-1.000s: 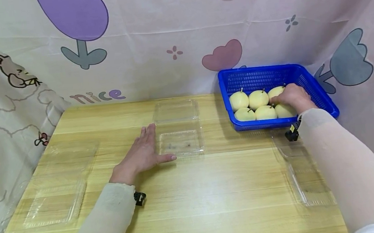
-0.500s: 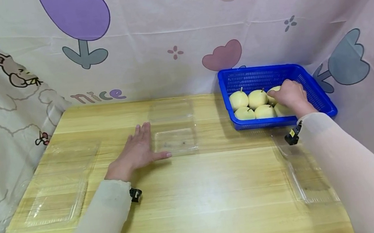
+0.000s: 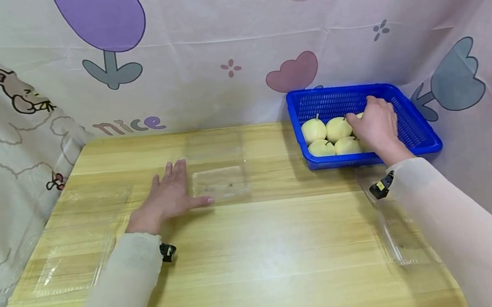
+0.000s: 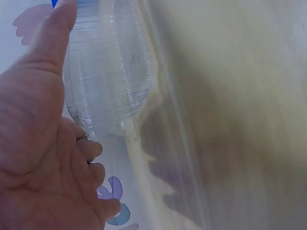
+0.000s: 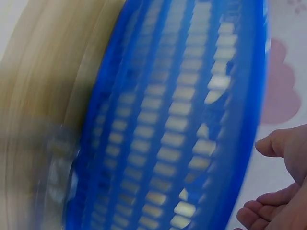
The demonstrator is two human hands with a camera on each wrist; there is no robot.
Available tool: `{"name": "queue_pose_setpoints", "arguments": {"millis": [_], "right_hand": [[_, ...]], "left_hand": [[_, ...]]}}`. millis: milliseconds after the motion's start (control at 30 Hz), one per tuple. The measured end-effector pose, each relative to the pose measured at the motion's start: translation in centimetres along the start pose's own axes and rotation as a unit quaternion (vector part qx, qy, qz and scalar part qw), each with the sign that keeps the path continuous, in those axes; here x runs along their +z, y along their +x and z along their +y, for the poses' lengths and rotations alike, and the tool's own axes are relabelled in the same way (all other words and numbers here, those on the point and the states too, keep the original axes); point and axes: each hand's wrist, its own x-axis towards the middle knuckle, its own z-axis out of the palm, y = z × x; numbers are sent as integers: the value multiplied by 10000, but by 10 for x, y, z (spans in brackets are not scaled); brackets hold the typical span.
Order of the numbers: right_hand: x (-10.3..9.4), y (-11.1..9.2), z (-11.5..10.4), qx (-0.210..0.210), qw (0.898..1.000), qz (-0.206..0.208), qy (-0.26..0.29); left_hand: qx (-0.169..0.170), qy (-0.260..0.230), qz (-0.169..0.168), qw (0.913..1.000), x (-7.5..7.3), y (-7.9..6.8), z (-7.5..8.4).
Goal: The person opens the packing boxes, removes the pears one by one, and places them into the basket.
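Observation:
In the head view my left hand (image 3: pixel 164 195), fingers spread, lies at the left side of a clear plastic clamshell box (image 3: pixel 219 183) with its lid laid back. The thumb points along the front edge. The left wrist view has that hand beside the ribbed clear plastic (image 4: pixel 105 72); exact contact is hard to tell. My right hand (image 3: pixel 377 126) hovers over a blue basket (image 3: pixel 338 163) of pale yellow pears (image 3: pixel 314 130), partly hiding those at the right. In the right wrist view, a gap parts thumb and fingers (image 5: pixel 268 201), and no pear shows there.
A second opened clear box (image 3: pixel 72 264) lies at the left of the wooden table (image 3: pixel 276 256). Another clear box (image 3: pixel 401 237) lies at the right, partly under my right forearm. A printed curtain (image 3: pixel 198 52) hangs behind and at both sides.
My left hand and the middle clear box have shifted left together. The right hand has risen from among the pears and now sits slightly higher over the basket.

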Motion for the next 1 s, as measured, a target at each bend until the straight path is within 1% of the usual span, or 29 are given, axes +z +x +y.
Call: {"name": "queue_pose_setpoints", "arguments": {"millis": [100, 333, 500, 633, 767, 867, 1000], "right_hand": [[1, -12, -15, -241, 9991, 279, 192], [6, -36, -46, -688, 9938, 672, 555], [13, -52, -61, -1043, 9883, 804, 768], [25, -64, -73, -1327, 9839, 785, 899], [41, -76, -83, -1600, 9790, 828, 955], [53, -86, -88, -1913, 9727, 896, 959], [68, -99, -92, -2456, 9600, 1060, 824]], "left_hand": [[-53, 24, -32, 10000, -7, 1, -7], [-214, -39, -153, 9996, -21, 1, -25], [-252, 145, -305, 9991, -32, 2, -35], [-306, 219, -453, 9983, -41, 2, -41], [-362, 238, -500, 9978, -47, -1, -47], [-392, 189, -488, 9979, -48, -3, -51], [-393, 108, -402, 9984, -48, -4, -51]]}}
